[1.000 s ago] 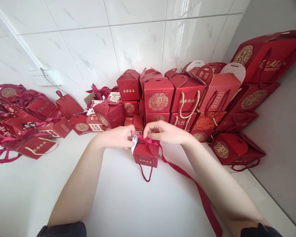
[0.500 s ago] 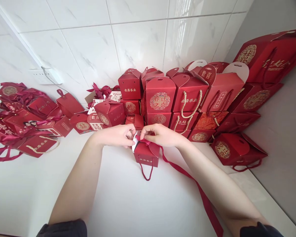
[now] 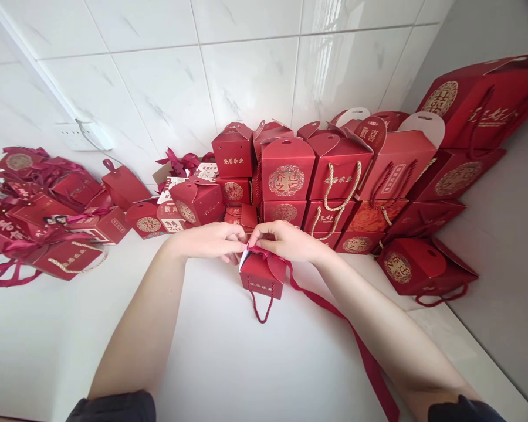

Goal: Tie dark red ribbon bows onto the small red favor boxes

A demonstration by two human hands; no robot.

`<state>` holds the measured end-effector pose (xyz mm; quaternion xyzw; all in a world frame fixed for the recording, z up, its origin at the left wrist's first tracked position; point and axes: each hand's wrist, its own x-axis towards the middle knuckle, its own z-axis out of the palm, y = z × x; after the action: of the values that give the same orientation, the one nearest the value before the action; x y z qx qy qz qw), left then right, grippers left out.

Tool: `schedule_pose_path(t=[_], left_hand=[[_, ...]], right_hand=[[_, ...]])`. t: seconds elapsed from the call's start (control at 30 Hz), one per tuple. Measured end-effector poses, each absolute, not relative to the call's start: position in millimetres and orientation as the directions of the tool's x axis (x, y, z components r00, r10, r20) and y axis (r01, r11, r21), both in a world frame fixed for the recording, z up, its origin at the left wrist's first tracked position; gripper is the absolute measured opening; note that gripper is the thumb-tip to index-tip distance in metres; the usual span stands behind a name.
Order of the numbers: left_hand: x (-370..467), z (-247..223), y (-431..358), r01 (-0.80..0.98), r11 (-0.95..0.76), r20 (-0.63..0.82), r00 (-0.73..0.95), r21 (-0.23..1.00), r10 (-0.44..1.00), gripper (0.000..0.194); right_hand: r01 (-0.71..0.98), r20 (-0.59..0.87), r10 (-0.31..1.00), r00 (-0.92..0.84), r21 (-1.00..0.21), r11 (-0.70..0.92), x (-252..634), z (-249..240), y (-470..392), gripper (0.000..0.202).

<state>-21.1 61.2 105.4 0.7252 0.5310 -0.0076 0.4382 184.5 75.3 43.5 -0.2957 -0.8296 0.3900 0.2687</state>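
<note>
Centrally, a small red box [image 3: 263,276] stands upright on the white surface [image 3: 229,363], between the two hands and well apart from the right-hand stacks' lower corner. Gold characters mark its near side; a dark red rope handle [image 3: 261,315] hangs from that side and droops onto the surface. A ribbon [image 3: 323,300] lies across the box top, its long end trailing toward the near right, below the right forearm.

Right hand [image 3: 273,239]: thumb and forefinger pinched together on the ribbon at the top left of the box. Left hand [image 3: 229,241]: fingers curled, just beside the pale inner face of the raised flap [image 3: 243,258]; grip on the flap cannot be told.

Behind the hands, stacked red boxes [image 3: 287,176] line the tiled wall [image 3: 250,76], several with cream rope handles. Farther right, one box [image 3: 426,266] sits at the foot of a taller stack. Far left, a heap of ribboned boxes [image 3: 68,258] lies below a wall socket [image 3: 83,136] with a cable plugged in.
</note>
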Motion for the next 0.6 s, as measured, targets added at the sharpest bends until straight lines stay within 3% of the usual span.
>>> schedule_pose_path(t=[0.3, 0.5, 0.6], left_hand=[[-18.4, 99.4, 64.9, 0.784, -0.140, -0.388, 0.444, 0.605, 0.808, 0.015], [-28.9, 105.9, 67.1, 0.671, 0.019, -0.308, 0.314, 0.742, 0.898, 0.012], [-39.8, 112.2, 67.0, 0.609, 0.102, -0.260, 0.177, 0.786, 0.949, 0.015]], right_hand=[[0.284, 0.217, 0.699, -0.681, -0.802, 0.525, 184.7, 42.1, 76.5, 0.017], [0.338, 0.173, 0.726, -0.665, -0.798, 0.499, 211.5, 60.1, 75.4, 0.017], [0.492, 0.023, 0.727, -0.686, -0.722, 0.486, 232.5, 70.4, 76.9, 0.022]])
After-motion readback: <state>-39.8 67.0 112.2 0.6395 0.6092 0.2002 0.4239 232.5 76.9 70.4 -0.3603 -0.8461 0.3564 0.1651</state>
